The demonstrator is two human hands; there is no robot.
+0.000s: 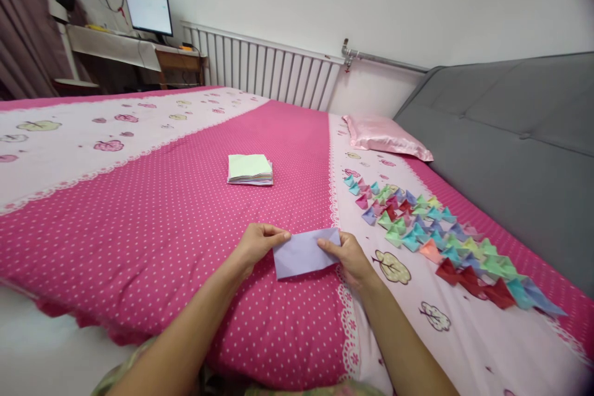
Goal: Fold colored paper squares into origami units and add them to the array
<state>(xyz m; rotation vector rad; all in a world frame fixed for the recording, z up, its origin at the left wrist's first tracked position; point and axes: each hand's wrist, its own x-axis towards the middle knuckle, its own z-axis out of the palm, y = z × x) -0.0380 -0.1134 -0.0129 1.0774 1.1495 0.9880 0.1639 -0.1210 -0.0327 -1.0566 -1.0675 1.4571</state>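
Observation:
A lavender sheet of paper [304,257], seemingly folded into a rectangle, is held up between my two hands above the bed. My left hand [260,244] pinches its upper left corner between thumb and fingers. At the paper's right end, my right hand [350,253] grips with the thumb on the front face and the fingers behind, hidden. Beyond my hands lies a stack of square coloured paper [250,167] with a pale green sheet on top. To the right, many small folded paper boats [417,229] in several colours stand in rows.
A pink polka-dot bedspread [162,216] covers the bed. The pink pillow [385,136] lies at the far right against a grey headboard [510,117]. Behind the bed are a radiator [269,65] and a desk [111,46] with a lit monitor [148,10].

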